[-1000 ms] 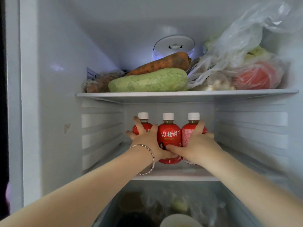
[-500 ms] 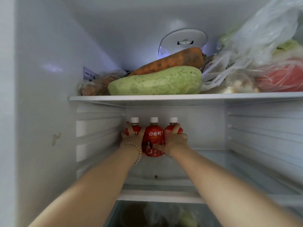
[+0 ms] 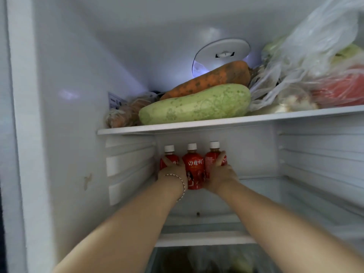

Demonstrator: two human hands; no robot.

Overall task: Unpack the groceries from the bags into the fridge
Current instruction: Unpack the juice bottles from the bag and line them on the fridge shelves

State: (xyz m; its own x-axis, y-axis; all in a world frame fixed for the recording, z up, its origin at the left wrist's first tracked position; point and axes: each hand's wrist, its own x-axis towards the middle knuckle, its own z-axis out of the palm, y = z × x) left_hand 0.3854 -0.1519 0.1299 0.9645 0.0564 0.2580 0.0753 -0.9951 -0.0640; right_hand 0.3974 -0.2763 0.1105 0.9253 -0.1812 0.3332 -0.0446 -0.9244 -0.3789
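Bottles (image 3: 194, 170) farther back, between hands (image 3: 217, 179).

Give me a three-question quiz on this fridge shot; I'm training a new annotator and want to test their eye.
1. How many red bottles with white caps stand on the lower shelf?
2. True or false: the carrot lies in front of the green squash.
3. Which hand wears the bracelet? A) left B) right

Key:
1. Three: left bottle, middle bottle, right bottle.
2. False; it lies behind.
3. A, the left hand; the right hand is bare.
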